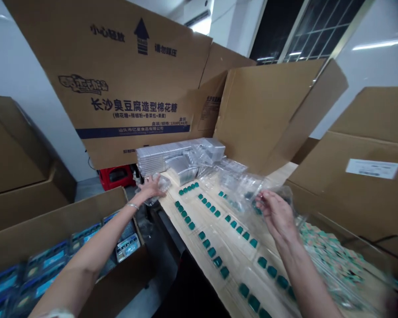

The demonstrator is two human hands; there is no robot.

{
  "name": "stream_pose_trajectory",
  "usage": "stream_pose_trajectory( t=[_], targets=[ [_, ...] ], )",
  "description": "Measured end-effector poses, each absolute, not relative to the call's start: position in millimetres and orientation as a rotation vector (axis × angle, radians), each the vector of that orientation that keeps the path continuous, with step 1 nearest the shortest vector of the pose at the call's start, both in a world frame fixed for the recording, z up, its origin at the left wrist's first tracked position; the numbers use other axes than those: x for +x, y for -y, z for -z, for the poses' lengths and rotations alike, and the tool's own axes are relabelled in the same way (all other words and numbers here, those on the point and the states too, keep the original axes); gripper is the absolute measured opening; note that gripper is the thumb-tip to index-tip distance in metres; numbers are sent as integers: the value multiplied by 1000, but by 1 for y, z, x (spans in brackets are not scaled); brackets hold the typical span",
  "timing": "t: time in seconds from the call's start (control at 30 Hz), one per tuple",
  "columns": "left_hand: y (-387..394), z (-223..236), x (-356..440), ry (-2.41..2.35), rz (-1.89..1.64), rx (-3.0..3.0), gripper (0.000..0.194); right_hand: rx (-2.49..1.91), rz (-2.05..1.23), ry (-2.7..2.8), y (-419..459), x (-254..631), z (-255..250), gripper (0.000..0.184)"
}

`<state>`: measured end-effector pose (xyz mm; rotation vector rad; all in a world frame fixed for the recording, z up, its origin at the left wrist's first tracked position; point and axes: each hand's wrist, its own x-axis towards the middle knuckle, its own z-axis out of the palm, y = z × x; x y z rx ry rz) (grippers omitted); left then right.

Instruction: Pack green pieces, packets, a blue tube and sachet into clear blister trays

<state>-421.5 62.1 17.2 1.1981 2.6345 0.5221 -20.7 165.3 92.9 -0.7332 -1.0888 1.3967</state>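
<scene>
My left hand (151, 187) reaches to the table's far left corner and closes on a clear plastic tray (159, 187), just below a stack of clear plastic trays (172, 157). My right hand (274, 212) is over the table's right side, fingers pinched on another clear plastic tray (252, 187). Between the hands lie rows of clear trays with small green blocks (215, 251) in them, running toward me on the cardboard-covered table (182, 221).
A large printed cardboard box flap (119, 79) stands behind the table, with more cardboard boxes (361, 194) on the right. An open box at lower left holds blue packs (36, 269). A red crate (116, 176) sits on the floor. Small packets (331, 260) lie at right.
</scene>
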Motion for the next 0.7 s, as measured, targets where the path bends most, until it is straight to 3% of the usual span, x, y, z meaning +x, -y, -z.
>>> stream_pose_trajectory(
  t=[0.17, 0.3, 0.4, 0.53, 0.7],
  targets=[
    [-80, -9, -416, -2584, -622, 1476, 84, -688, -1445, 1165, -157, -30, -90, 20],
    [-68, -25, -373, -2344, -1343, 1509, 51, -617, -1521, 1217, -147, -29, -96, 17],
    [-51, -49, -310, -1628, -1688, 1222, 44, -597, -1635, 1242, -132, -32, -98, 15],
    [-35, -74, -239, -850, -1502, 878, 50, -575, -1749, 1276, -109, -35, -94, 15],
    [-24, -77, -213, -802, -1381, 913, 53, -627, -1722, 1308, -93, -11, -87, 26]
  ],
)
